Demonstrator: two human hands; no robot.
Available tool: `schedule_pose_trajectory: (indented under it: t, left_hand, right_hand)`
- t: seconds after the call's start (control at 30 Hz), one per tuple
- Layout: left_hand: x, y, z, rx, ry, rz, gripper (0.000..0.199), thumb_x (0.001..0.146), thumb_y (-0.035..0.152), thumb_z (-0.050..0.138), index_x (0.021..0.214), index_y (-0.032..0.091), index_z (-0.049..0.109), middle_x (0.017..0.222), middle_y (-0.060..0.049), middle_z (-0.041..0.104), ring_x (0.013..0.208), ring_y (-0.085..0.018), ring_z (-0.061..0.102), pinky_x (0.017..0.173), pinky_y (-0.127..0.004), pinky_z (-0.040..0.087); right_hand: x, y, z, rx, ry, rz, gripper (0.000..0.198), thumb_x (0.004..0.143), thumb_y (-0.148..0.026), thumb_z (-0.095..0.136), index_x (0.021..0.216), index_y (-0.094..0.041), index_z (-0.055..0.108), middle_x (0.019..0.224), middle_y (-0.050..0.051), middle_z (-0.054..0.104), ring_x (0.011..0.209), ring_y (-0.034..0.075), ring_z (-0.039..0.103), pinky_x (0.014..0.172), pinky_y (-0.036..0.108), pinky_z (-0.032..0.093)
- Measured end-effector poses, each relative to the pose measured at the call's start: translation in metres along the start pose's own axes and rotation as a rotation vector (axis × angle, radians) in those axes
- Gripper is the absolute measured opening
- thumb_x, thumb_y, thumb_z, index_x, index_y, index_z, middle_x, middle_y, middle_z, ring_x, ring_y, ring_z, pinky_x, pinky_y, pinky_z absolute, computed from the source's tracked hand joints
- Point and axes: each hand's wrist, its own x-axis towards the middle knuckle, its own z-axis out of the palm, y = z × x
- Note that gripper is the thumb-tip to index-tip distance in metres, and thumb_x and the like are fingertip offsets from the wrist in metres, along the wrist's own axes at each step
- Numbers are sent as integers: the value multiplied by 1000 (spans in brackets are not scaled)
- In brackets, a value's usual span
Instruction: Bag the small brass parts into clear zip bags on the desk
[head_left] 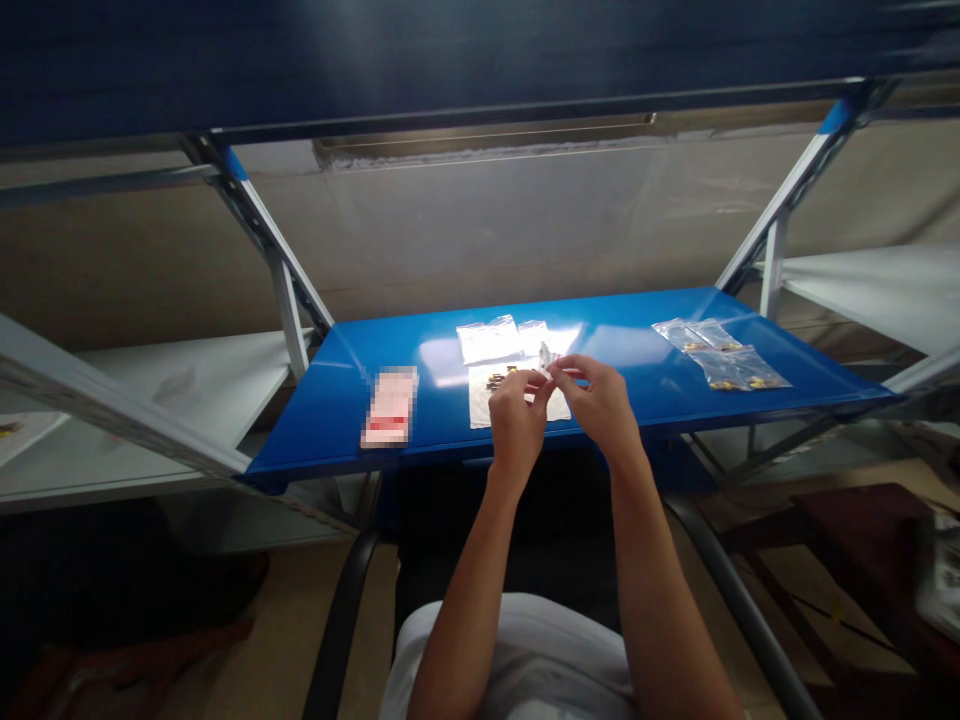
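My left hand (517,415) and my right hand (601,400) meet over the middle of the blue shelf, fingertips pinched close together. Between them a small clear plastic bag (546,354) sticks up, crumpled and shiny. Its contents, if any, are hidden by the fingers. Beneath the hands lies a whitish cloth or paper sheet (480,408). On it, just beyond my left hand, are several small dark and brass-coloured parts (496,381), too small to name. Flat clear plastic bags (489,341) lie behind the sheet in bright glare.
Several clear bags with small yellowish parts (733,370) lie at the right of the blue shelf (450,455). A blurred-out pink and red rectangular item (390,405) lies at the left. Slanted metal posts (289,270) flank the shelf, and a dark blue panel (480,60) hangs overhead.
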Motion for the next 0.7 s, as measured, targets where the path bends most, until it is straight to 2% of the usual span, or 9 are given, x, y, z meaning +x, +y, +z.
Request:
schedule_pose_trajectory:
  t: [0.17,0.37,0.57,0.7]
  left_hand:
    - [0,-2,0,-21,-45,5,26,98,46,70,90,21,69,91,-3,75,79,-17,72,67,-26,55]
    - [-1,-2,-3,-13,23,17,22,100,44,69,96,22,67,95,-3,73,82,-17,71,72,-28,58]
    - [2,1,-9,-55,-29,65,26,101,49,65,99,22,68,96,-5,74,85,-18,72,70,-28,59]
    - [4,-2,-10,-136,-61,-24,29,97,51,71,96,22,70,93,-4,74,79,-17,74,66,-26,58]
  right_hand:
    - [-1,-5,-4,176,-86,86,28,86,-51,72,87,-23,77,88,6,79,83,27,74,69,39,61]
    - [-3,-8,-4,361,-102,174,32,77,-53,84,84,-22,80,85,5,80,84,27,76,74,40,65]
    - [-3,-9,-5,371,-100,185,35,71,-55,88,82,-22,81,86,6,81,84,27,77,72,39,64]
    - [-2,-6,-5,362,-99,193,36,70,-55,89,81,-22,81,82,6,80,81,27,77,69,37,62]
